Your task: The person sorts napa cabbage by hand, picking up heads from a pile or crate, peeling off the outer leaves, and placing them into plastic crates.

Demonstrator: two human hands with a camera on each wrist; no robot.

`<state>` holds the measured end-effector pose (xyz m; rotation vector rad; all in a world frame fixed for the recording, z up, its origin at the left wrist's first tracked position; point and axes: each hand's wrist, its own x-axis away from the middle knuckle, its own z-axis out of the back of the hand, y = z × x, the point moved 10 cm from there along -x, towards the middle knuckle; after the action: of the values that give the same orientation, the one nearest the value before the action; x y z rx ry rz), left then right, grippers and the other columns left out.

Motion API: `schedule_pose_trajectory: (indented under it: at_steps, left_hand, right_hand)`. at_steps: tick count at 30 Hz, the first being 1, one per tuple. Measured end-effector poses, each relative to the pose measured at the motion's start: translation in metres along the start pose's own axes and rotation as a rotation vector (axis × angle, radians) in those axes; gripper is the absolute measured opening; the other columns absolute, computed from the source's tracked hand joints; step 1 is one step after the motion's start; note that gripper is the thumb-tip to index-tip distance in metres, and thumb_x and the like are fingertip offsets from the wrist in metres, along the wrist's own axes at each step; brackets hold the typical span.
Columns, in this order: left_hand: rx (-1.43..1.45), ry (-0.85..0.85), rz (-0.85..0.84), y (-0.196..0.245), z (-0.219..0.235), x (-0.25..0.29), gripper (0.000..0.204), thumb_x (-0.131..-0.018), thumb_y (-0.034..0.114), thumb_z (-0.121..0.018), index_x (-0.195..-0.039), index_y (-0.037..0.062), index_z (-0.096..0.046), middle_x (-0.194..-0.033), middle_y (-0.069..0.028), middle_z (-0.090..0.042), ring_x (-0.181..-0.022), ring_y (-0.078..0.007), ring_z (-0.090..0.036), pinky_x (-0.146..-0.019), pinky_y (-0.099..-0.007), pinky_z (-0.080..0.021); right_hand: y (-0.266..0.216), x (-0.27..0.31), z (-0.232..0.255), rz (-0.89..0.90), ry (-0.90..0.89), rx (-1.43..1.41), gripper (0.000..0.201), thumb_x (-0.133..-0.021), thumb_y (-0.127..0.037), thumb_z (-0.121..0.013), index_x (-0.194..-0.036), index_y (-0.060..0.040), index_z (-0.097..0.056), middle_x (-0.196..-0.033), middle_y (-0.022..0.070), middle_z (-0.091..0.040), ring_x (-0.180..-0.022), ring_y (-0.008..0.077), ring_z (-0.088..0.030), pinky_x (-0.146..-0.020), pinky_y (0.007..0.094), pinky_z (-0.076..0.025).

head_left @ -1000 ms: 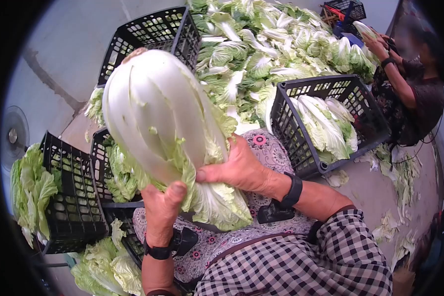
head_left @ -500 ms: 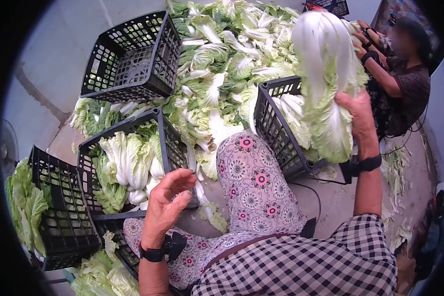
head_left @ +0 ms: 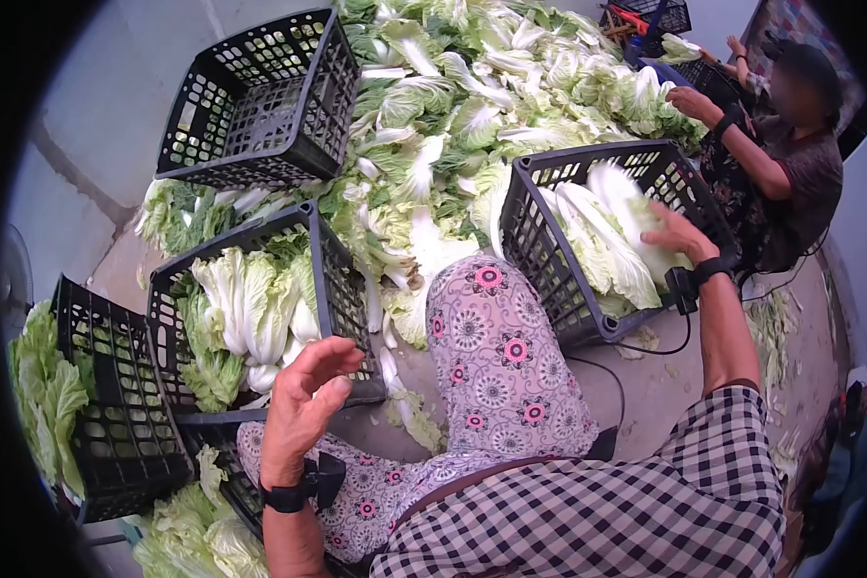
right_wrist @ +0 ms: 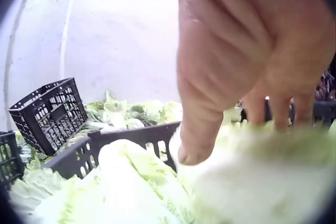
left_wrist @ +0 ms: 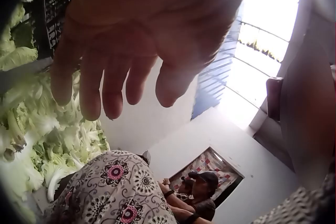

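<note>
Over the right-hand crate [head_left: 607,332] is my right hand [head_left: 679,234], with thumb and fingers extended and spread beside a blurred napa cabbage [head_left: 628,197]. In the right wrist view, the thumb [right_wrist: 198,140] overlaps the edge of this cabbage [right_wrist: 262,182], which is smeared while the hand looks sharp. Another napa cabbage [head_left: 597,241] lies to its left in the same crate. My left hand [head_left: 303,400] hovers above my lap, holding nothing. Its fingers [left_wrist: 113,95] hang apart and slightly bent in the left wrist view.
A crate of cabbages [head_left: 255,318] stands front left, and a bare-bottomed crate [head_left: 260,116] rests tilted on the leaf pile [head_left: 472,87] behind it. At far left is another crate [head_left: 125,414]. A cable [head_left: 621,390] runs by my knee. Another person [head_left: 790,164] sits at right.
Both hands held one napa cabbage; then the left let go and the right carried it rightward. Now it is down in the right-hand crate, and the right hand's fingers have spread.
</note>
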<state>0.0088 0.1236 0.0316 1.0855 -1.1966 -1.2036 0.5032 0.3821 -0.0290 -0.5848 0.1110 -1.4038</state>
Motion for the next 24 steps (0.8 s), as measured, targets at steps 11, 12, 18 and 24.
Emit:
schedule_pose_trajectory:
  at_steps: [11,12,18,24]
  left_hand:
    - [-0.036,0.098,-0.055,0.002,0.038,0.012,0.041,-0.084,0.022,-0.063,-0.116,-0.0012,-0.052,-0.105,-0.0085,-0.061,-0.099,-0.0154,-0.057,-0.087,-0.0282,-0.043]
    - [-0.056,0.188,-0.075,0.006,0.055,0.014,0.039,-0.085,0.022,-0.063,-0.115,-0.0014,-0.053,-0.104,-0.0081,-0.061,-0.097,-0.0151,-0.057,-0.085,-0.0280,-0.044]
    - [0.060,0.694,-0.206,0.011,0.182,0.046,0.029,-0.089,0.017,-0.056,-0.113,0.0004,-0.054,-0.099,-0.0083,-0.062,-0.089,-0.0147,-0.061,-0.073,-0.0254,-0.050]
    - [0.099,0.822,-0.102,-0.021,0.235,0.055,0.028,-0.088,0.020,-0.059,-0.111,0.0043,-0.056,-0.100,-0.0059,-0.063,-0.083,-0.0120,-0.061,-0.067,-0.0241,-0.050]
  right_hand:
    - [0.005,0.001,-0.039,-0.197,-0.246,-0.014,0.068,-0.075,-0.034,-0.063,-0.132,-0.0033,-0.041,-0.122,0.0207,-0.050,-0.105,0.0289,-0.053,-0.085,0.0387,-0.046]
    - [-0.013,-0.001,-0.027,0.017,-0.132,0.100,0.063,-0.078,-0.031,-0.061,-0.130,-0.0026,-0.043,-0.122,0.0197,-0.051,-0.108,0.0288,-0.051,-0.091,0.0382,-0.042]
    - [-0.194,0.044,-0.014,0.474,-0.006,-0.250,0.054,-0.082,-0.018,-0.058,-0.130,-0.0016,-0.043,-0.125,0.0164,-0.051,-0.116,0.0268,-0.050,-0.097,0.0373,-0.038]
    - [-0.337,0.118,-0.078,0.866,-0.080,-0.176,0.047,-0.071,-0.009,-0.065,-0.115,0.0003,-0.054,-0.113,0.0174,-0.057,-0.111,0.0314,-0.052,-0.097,0.0366,-0.037]
